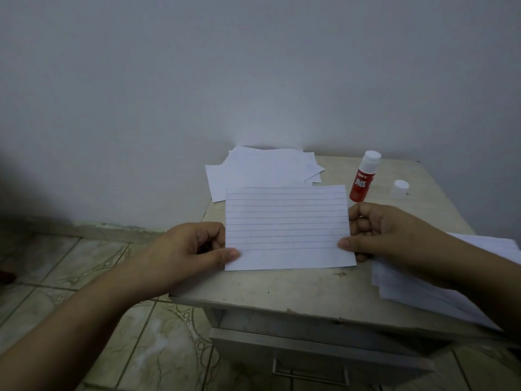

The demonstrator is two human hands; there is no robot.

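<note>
We hold a lined sheet of paper (287,227) just below the middle of the frame, above the pale surface (282,286); its lower edge looks close to the surface, though we cannot tell whether it touches. We judge it very light, thin and floppy. It will crease easily and sag if held by one corner, so the two short edges are the best places to hold it, with light pressure. Our left hand (194,249) pinches the left edge, the thumb on top of the sheet and the fingers (208,235) curled behind it. Our right hand (386,232) does the same at the right edge, so both hands are closed narrowly on the paper. Beyond the sheet, toward the wall, lies a loose pile of white sheets (262,170). To the right of that pile a red glue stick (362,176) stands upright, with a small whitish cap (400,187) near it. A stack of paper (423,280) lies at the right edge of the frame under our right forearm. A drawer (310,362) shows below the surface.
</note>
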